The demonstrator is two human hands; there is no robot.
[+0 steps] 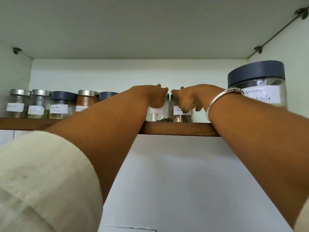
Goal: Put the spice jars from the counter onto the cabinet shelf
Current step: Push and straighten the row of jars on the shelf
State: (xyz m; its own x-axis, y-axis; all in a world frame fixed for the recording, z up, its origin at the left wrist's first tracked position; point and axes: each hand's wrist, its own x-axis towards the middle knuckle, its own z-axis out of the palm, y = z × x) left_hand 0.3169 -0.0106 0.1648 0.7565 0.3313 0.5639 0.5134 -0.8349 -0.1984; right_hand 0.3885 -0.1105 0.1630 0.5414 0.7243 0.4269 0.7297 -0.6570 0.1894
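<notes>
Both my arms reach up to the wooden cabinet shelf (180,128). My left hand (156,96) grips the top of a small glass jar (156,114) with a white label. Right beside it, my right hand (187,99) grips the top of a second small jar (181,116) holding dark spice. Both jars stand upright on the shelf, side by side and nearly touching. Their lids are hidden under my fingers.
Several labelled spice jars (58,106) line the shelf's left part, with steel or dark lids. A large jar with a dark lid (257,84), labelled garam masala, stands at the right. The cabinet walls close in on both sides and its ceiling lies above.
</notes>
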